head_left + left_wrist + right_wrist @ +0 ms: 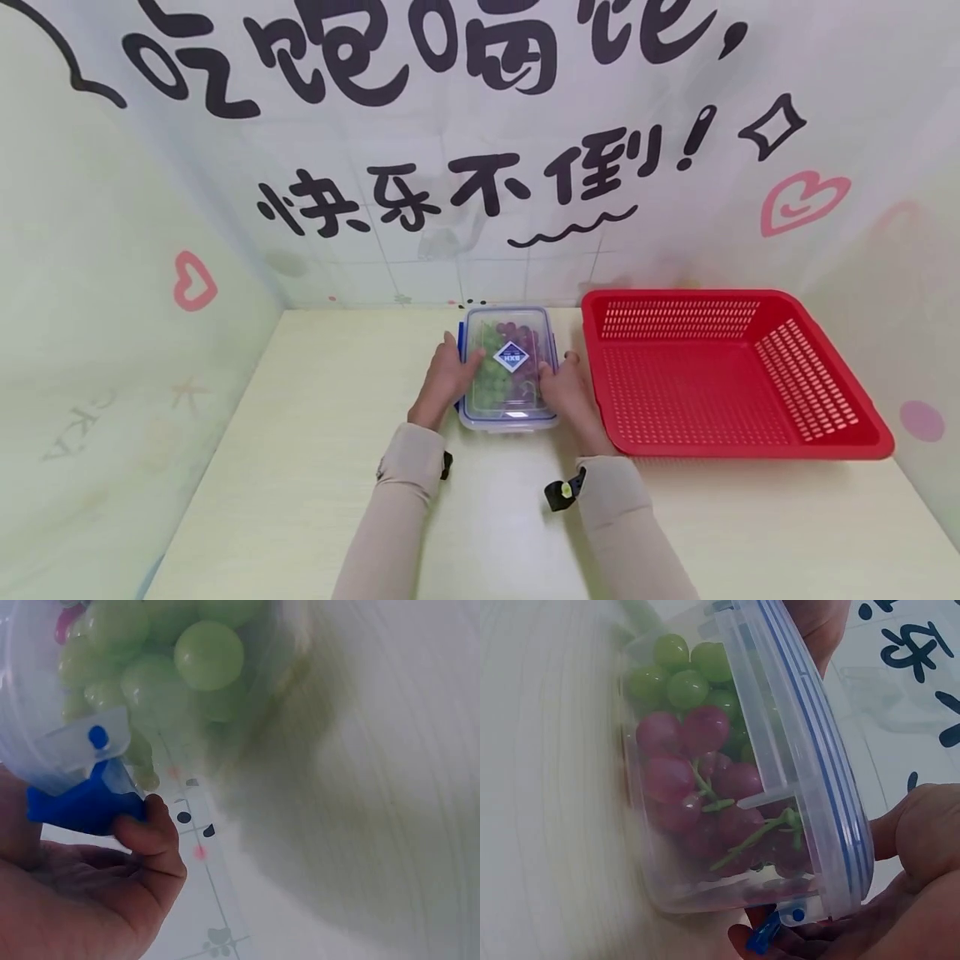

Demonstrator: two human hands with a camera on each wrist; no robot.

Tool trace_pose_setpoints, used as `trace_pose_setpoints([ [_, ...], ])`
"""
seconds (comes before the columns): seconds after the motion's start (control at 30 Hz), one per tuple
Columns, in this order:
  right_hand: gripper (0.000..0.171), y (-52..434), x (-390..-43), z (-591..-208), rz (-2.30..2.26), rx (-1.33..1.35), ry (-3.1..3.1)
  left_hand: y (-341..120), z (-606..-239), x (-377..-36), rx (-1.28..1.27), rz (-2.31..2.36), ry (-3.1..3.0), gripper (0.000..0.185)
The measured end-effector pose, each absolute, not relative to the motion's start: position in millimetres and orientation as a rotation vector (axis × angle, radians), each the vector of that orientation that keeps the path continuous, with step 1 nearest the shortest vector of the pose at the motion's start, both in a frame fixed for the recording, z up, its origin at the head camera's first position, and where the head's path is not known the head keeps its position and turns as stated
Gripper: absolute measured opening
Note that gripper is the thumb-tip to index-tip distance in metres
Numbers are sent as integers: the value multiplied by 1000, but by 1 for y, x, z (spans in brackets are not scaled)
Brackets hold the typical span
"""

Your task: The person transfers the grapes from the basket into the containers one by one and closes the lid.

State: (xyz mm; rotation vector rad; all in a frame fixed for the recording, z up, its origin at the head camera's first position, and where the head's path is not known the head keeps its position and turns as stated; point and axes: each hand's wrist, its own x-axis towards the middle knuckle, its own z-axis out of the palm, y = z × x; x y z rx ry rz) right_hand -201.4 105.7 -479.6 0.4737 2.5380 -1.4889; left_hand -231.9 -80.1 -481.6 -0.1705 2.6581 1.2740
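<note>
A clear plastic food container (504,392) with a blue-edged lid and a diamond label sits on the table between both hands. Inside are green grapes (688,688) and red grapes (667,776) on green stems. My left hand (444,379) grips the container's left side, thumb over the lid. A fingertip touches the blue latch (86,802), which sticks out from that side in the left wrist view. Along the opposite side my right hand (567,392) holds on, its thumb at the lid's edge. Its fingers are beside another blue latch (763,934), partly hidden underneath.
A red plastic basket (693,354) with slotted walls stands right of the container, close to my right hand. The pale tabletop (300,467) extends left and in front. Behind it rises a white wall covering (360,275) with black lettering.
</note>
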Motion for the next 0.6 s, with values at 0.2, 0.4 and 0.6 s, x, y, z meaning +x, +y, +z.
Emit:
trace_pose_setpoints([
  [0.2, 70, 105, -203, -474, -1414, 488, 2570, -82, -485, -233, -142, 1320, 2663, 50],
  [0.4, 52, 104, -204, -474, -1369, 404, 2629, -80, -488, -231, -145, 1377, 2631, 50],
  [0.6, 57, 107, -204, -477, -1411, 319, 2623, -77, -488, -228, -165, 1400, 2635, 54],
])
